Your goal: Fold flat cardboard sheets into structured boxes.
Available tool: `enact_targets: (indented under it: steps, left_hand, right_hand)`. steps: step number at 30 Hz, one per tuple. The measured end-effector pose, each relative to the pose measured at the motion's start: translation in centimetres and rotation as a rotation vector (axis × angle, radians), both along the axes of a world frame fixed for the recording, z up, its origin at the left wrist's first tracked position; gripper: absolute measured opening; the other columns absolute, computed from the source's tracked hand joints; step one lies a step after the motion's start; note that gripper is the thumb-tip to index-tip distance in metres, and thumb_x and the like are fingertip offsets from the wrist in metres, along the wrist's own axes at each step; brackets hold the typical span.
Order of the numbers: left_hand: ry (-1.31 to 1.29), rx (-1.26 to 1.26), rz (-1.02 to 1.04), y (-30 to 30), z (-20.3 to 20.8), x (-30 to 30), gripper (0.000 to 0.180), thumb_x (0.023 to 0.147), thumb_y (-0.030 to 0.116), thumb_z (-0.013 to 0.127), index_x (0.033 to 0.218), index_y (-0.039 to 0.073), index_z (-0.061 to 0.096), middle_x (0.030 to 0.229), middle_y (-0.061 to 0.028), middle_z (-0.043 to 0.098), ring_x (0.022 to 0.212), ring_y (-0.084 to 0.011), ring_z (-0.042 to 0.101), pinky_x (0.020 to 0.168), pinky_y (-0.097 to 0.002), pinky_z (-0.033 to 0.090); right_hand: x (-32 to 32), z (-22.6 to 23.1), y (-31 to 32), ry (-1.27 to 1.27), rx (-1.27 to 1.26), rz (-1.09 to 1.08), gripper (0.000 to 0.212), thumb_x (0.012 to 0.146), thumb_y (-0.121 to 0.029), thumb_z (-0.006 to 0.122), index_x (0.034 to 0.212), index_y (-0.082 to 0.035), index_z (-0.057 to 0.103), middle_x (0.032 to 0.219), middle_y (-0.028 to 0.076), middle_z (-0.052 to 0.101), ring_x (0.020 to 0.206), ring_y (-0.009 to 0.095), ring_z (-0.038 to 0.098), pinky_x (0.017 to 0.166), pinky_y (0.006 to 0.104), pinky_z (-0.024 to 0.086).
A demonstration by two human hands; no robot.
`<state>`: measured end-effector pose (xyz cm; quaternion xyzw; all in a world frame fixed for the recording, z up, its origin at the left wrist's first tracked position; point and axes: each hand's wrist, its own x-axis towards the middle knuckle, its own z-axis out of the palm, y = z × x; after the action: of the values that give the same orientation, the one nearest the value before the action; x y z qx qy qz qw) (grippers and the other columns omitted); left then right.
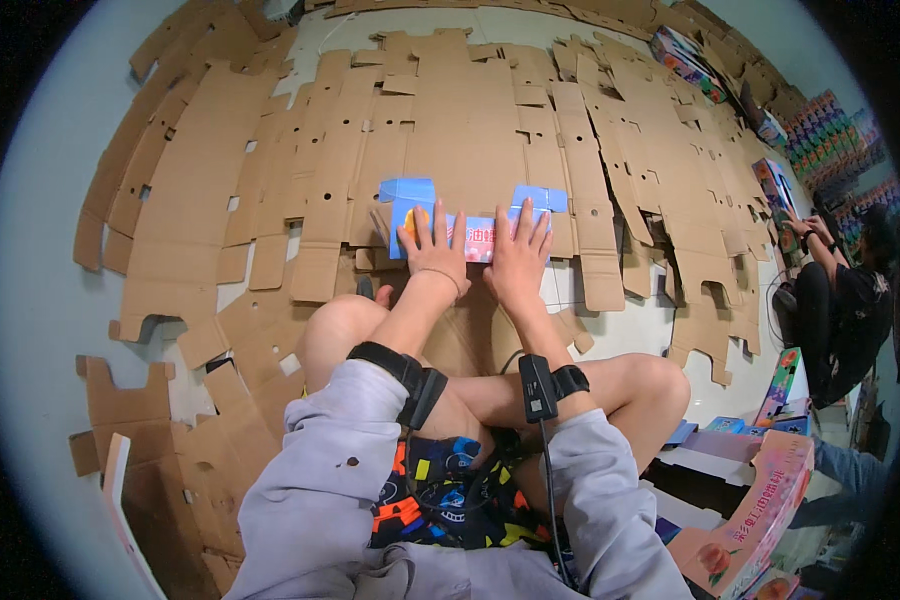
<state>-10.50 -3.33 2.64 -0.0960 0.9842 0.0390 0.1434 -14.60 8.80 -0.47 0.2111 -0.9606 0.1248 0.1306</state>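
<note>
A small printed cardboard carton (480,240), blue and pink, lies on the flattened brown cardboard before my knees. Blue flaps stick out at its far left and far right corners. My left hand (434,252) rests on its left part, fingers stretched out and spread, the thumb pointing toward me. Across the right part lies my right hand (519,255), its fingers likewise straight and apart, with the thumb near the carton's close edge. Both palms face down and hide much of the print. Whether the thumbs touch the carton's near side I cannot tell.
Flattened brown cardboard sheets (460,130) cover the floor, overlapping. At my lower right stands an open pink box (770,500) near smaller blue boxes. Another person (850,290) sits at the right, hands at a printed box. Stacked colourful cartons (835,140) stand behind.
</note>
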Motion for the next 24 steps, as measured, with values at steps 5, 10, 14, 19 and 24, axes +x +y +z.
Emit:
enact_targets:
  steps: [5,10,14,19,24]
  left_hand:
    - [0.024,-0.012,0.005,0.0,-0.1,0.4,0.107,0.072,0.043,0.071,0.15,0.014,0.004,0.154,-0.0208,-0.006,0.139,-0.0492,-0.005,0.104,-0.0694,0.006]
    - [-0.01,0.029,0.008,0.2,-0.1,0.2,0.106,0.072,0.043,0.072,0.15,0.015,0.005,0.154,-0.0208,-0.006,0.138,-0.0498,-0.006,0.104,-0.0699,0.006]
    - [-0.001,0.023,0.021,0.2,-0.3,0.0,0.106,0.071,0.039,0.072,0.15,0.015,0.005,0.154,-0.0207,-0.005,0.138,-0.0495,-0.005,0.104,-0.0698,0.004]
    - [0.016,0.004,0.013,-0.4,-0.7,0.1,0.111,0.07,0.045,0.074,0.15,0.011,0.004,0.153,-0.0232,-0.006,0.138,-0.0502,-0.006,0.103,-0.0703,0.007]
    - [-0.015,0.062,0.014,0.3,-0.6,0.1,0.112,0.07,0.042,0.075,0.149,0.011,0.004,0.153,-0.0232,-0.011,0.138,-0.05,-0.011,0.104,-0.0698,0.005]
  right_hand:
    - [0.6,0.5,-0.1,0.025,0.004,0.003,0.085,0.062,-0.008,0.073,0.138,-0.013,0.036,0.149,0.025,0.017,0.135,0.05,0.015,0.109,0.0589,0.019]
    - [0.5,0.2,0.1,0.02,-0.005,-0.001,0.083,0.062,-0.008,0.073,0.136,-0.012,0.037,0.149,0.025,0.017,0.135,0.051,0.015,0.109,0.0589,0.019]
    - [0.2,-0.1,-0.3,0.035,0.006,-0.016,0.081,0.062,-0.009,0.073,0.135,-0.012,0.038,0.148,0.025,0.018,0.135,0.05,0.015,0.109,0.0583,0.019]
    - [0.4,0.1,-0.7,-0.011,0.006,-0.031,0.082,0.064,-0.009,0.068,0.139,-0.011,0.034,0.149,0.025,0.016,0.136,0.05,0.014,0.109,0.058,0.016]
    - [0.6,0.0,0.0,0.012,0.018,-0.033,0.085,0.063,-0.01,0.071,0.139,-0.012,0.034,0.149,0.024,0.016,0.136,0.049,0.013,0.109,0.0572,0.018]
